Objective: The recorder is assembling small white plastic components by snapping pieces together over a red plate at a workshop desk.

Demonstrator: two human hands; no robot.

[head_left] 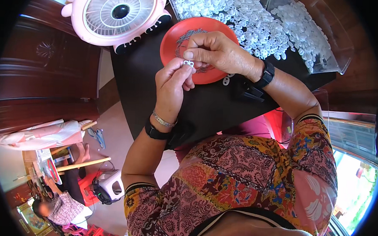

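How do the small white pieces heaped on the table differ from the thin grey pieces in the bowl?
Shape: the white pieces are rounded with holes, while the grey pieces look thin and wire-like.
Place: many white pieces lie spread on the black table; the grey pieces lie inside the red bowl.
Spread: the white pieces cover a wider area than the grey pieces.
Shared: both are numerous, small and loose.

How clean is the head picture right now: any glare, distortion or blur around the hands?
Head view: daylight overexposes the window at lower right; head view: fisheye bends edges toward the black rim; head view: left hand and right hand look fairly sharp, the white piece small.
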